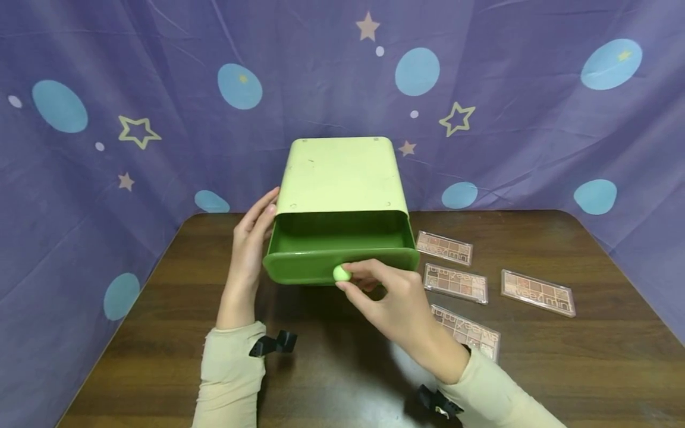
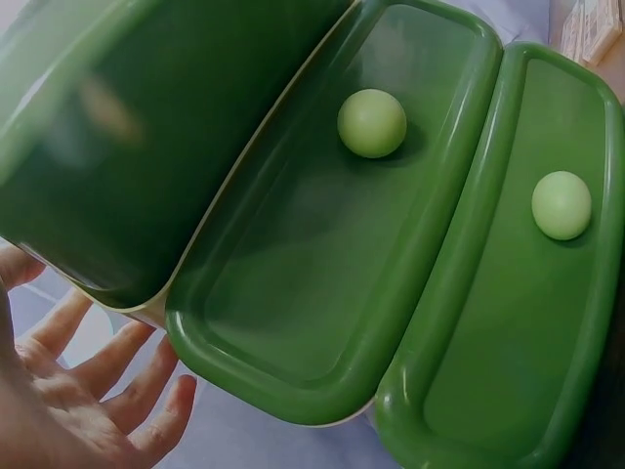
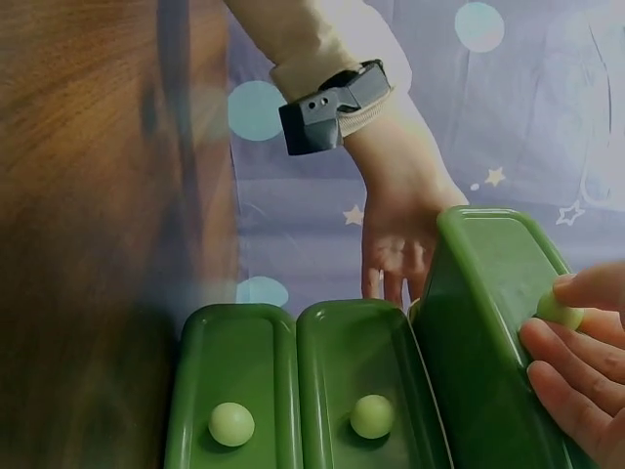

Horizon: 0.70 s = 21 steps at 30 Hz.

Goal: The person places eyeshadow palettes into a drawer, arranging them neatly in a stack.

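A pale green cabinet (image 1: 342,175) stands on the table with its top drawer (image 1: 299,267) pulled out; the part of the drawer's inside that shows is bare green. My right hand (image 1: 398,303) pinches the round light green knob (image 1: 341,273) between thumb and fingers. My left hand (image 1: 248,249) lies with extended fingers against the cabinet's left side. Two lower drawer fronts, the middle one (image 2: 283,264) and the bottom one (image 2: 508,322), are flush with each other below the pulled-out drawer, each with a round knob.
Right of the cabinet lie several clear-cased palettes, among them a back one (image 1: 444,248), a middle one (image 1: 456,283) and one farther right (image 1: 537,292). Another (image 1: 471,330) is partly behind my right forearm. A purple patterned cloth (image 1: 332,71) hangs behind the table (image 1: 176,333).
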### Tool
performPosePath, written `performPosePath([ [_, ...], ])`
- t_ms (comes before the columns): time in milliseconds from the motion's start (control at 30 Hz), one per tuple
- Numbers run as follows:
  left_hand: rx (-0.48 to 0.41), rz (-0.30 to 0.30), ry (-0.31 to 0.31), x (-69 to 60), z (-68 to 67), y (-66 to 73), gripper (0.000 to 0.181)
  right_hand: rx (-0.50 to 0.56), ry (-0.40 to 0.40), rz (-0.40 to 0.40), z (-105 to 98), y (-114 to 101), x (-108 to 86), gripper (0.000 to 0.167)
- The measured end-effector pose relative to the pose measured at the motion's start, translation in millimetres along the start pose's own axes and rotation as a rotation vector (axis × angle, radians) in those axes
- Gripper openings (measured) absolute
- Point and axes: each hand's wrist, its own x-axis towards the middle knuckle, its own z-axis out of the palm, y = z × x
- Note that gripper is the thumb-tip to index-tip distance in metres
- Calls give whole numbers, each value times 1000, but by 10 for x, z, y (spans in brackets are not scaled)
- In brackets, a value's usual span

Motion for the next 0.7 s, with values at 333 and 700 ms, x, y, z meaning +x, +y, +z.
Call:
performPosePath([
  [333, 44, -40, -1, 4, -22, -2, 42, -47, -5, -79, -18, -61, -105, 18],
  [700, 47, -18, -27, 1, -23, 6, 42, -55, -6, -133, -38, -134, -181, 15],
])
